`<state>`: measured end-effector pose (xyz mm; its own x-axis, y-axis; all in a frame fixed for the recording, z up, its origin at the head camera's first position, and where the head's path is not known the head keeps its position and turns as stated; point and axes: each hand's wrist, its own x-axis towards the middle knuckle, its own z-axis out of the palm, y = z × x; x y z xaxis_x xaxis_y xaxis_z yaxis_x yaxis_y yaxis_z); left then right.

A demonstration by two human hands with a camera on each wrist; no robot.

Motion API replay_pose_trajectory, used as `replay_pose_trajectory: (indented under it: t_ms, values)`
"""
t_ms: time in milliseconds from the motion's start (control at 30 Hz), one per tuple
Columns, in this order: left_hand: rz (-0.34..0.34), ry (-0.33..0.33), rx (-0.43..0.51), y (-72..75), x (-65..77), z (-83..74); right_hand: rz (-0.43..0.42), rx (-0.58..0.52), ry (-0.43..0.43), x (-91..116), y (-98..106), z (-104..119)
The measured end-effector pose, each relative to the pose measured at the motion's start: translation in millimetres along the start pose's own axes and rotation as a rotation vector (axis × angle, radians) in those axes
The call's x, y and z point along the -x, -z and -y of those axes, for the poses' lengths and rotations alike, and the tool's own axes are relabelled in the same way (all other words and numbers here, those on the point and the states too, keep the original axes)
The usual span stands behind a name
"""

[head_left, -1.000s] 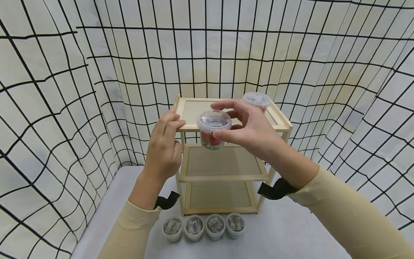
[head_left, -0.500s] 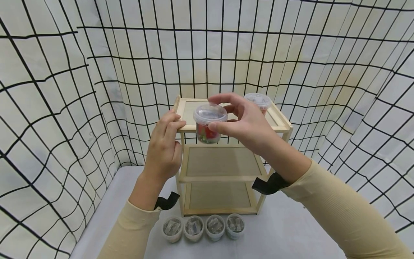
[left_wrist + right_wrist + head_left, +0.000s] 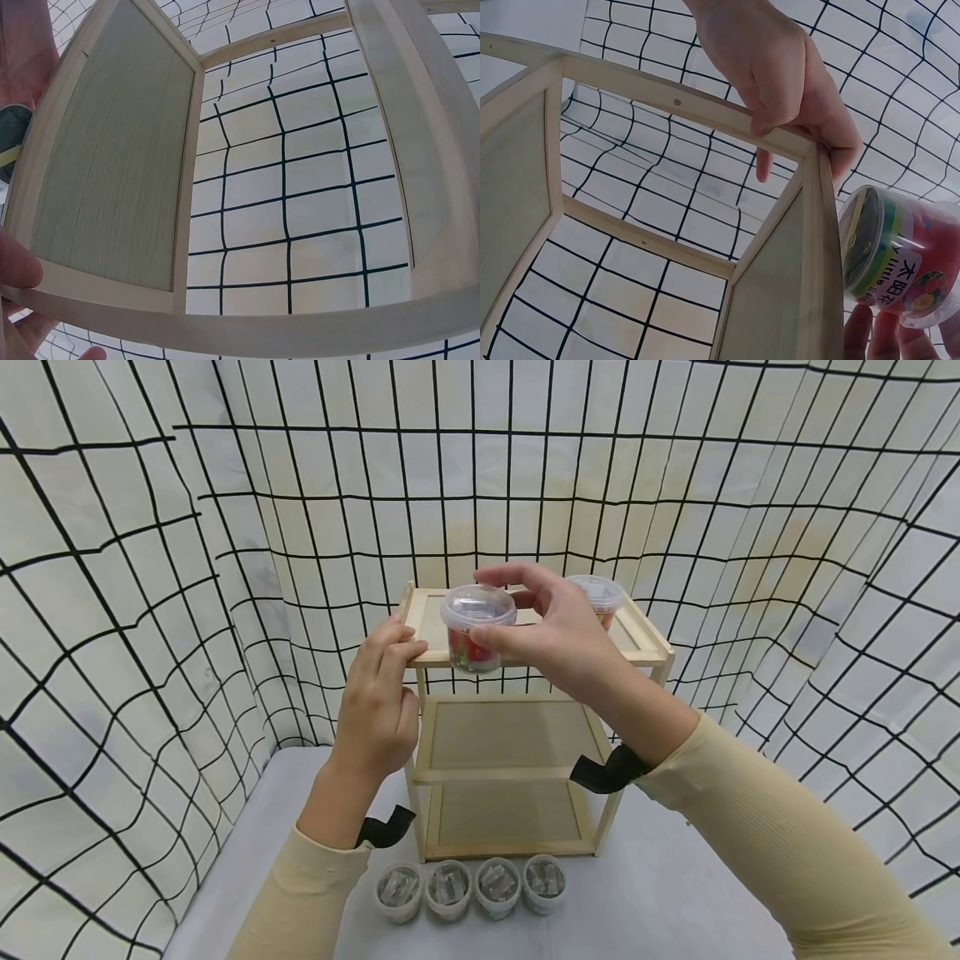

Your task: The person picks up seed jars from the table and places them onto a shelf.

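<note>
My right hand holds a clear, lidded plastic tub with a red and green label, thumb on the near side and fingers at the far side. The tub is upright over the front left of the top shelf of a wooden rack. At that shelf's left front corner, my left hand grips the frame. In the right wrist view, the tub shows its printed label and dark base beside the rack's post, with the left hand round the corner. Whether the tub touches the shelf cannot be told.
Another lidded tub stands at the back right of the top shelf. Several similar tubs stand in a row on the white cloth before the rack. Black wire grid surrounds the area on the left, back and right.
My right hand has carried the tub away from me and slightly left, from in front of the rack to over the top shelf's front edge. The left hand has kept its place.
</note>
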<state>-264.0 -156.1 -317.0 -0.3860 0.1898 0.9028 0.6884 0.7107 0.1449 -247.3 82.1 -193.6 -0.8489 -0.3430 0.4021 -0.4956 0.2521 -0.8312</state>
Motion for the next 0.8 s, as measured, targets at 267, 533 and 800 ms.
replay_pose_trajectory:
  t_ms: [267, 533, 800]
  values:
    - [0.010, 0.001, -0.002, 0.9, -0.5, -0.2, -0.036, 0.034, -0.023, -7.4, -2.8, 1.1]
    - [0.011, -0.001, 0.005, 0.9, -0.5, -1.0, -0.070, 0.059, -0.047, -12.8, -5.9, 0.5]
    - [0.014, 0.002, -0.003, 1.9, -0.8, -1.0, -0.122, 0.075, -0.063, -17.2, -11.2, -0.1]
